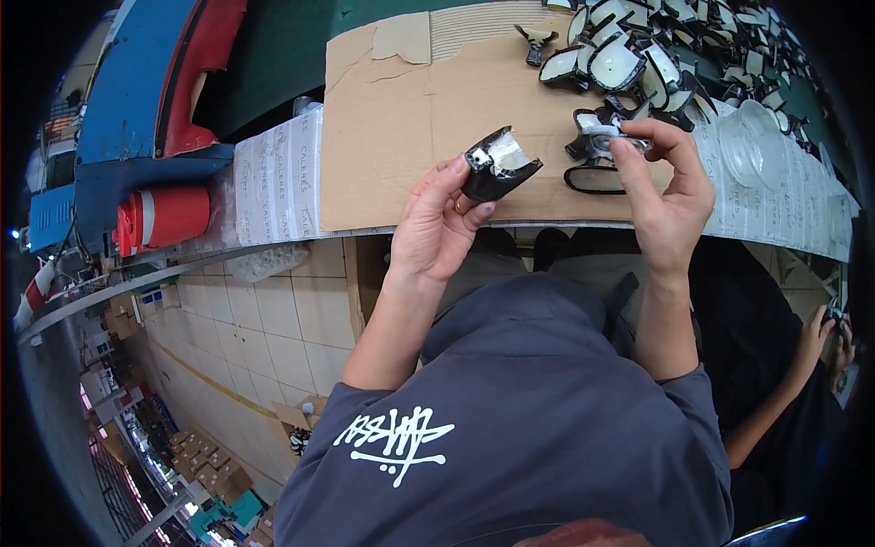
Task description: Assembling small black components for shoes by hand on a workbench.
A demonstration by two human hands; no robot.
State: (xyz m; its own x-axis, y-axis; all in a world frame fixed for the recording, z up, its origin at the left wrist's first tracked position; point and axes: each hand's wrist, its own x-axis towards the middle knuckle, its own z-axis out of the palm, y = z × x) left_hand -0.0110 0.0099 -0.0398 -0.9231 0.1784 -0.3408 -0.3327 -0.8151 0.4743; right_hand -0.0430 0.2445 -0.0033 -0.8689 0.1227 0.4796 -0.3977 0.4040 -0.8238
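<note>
My left hand [436, 219] grips a black-covered shoe heel [495, 180] between thumb and fingers. The heel is raised over the near edge of a cardboard sheet [392, 146], its hollowed pale side turned up and to the right. In my right hand [673, 196], a small shiny greyish object [603, 139] is pinched between thumb and forefinger; its kind cannot be made out. Just below that pinch, a black heel with a pale face [597, 180] rests on the cardboard, partly hidden by my fingers. Another dark piece behind it is mostly covered.
Many black and cream heels [615, 64] are heaped at the far right. A clear plastic bowl [752, 150] stands right of my right hand. At the left are a red roll [169, 219] and a blue-painted structure [128, 100]. Another person's hands [820, 342] show at the right edge.
</note>
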